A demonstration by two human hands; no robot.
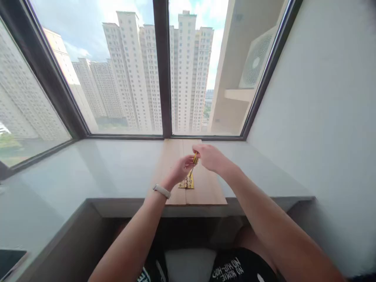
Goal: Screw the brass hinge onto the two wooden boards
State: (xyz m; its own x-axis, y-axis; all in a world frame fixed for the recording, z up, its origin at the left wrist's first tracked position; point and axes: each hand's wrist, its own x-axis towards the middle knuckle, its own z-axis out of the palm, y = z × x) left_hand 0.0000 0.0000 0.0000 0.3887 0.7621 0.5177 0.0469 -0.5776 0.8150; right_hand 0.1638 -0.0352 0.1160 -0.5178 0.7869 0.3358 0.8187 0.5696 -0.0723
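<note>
Above a light wooden board (205,192), both hands meet at a small, narrow yellow piece with dark edges (195,157); its exact kind is too small to tell. My left hand (179,169), with a pale band on the wrist, has its fingers closed around the lower part of the piece. From the right, my right hand (210,157) pinches its upper end. Just below the hands, a flat yellow sheet with a dark pattern (188,183) lies on the board. Fingers partly cover the small piece, and the left hand overlaps the sheet's far part.
The board lies on a white sill (123,168) under a dark-framed window (166,78). A white wall (317,117) rises at the right. At the lower left is the corner of a dark flat object (11,260). My legs are below the sill.
</note>
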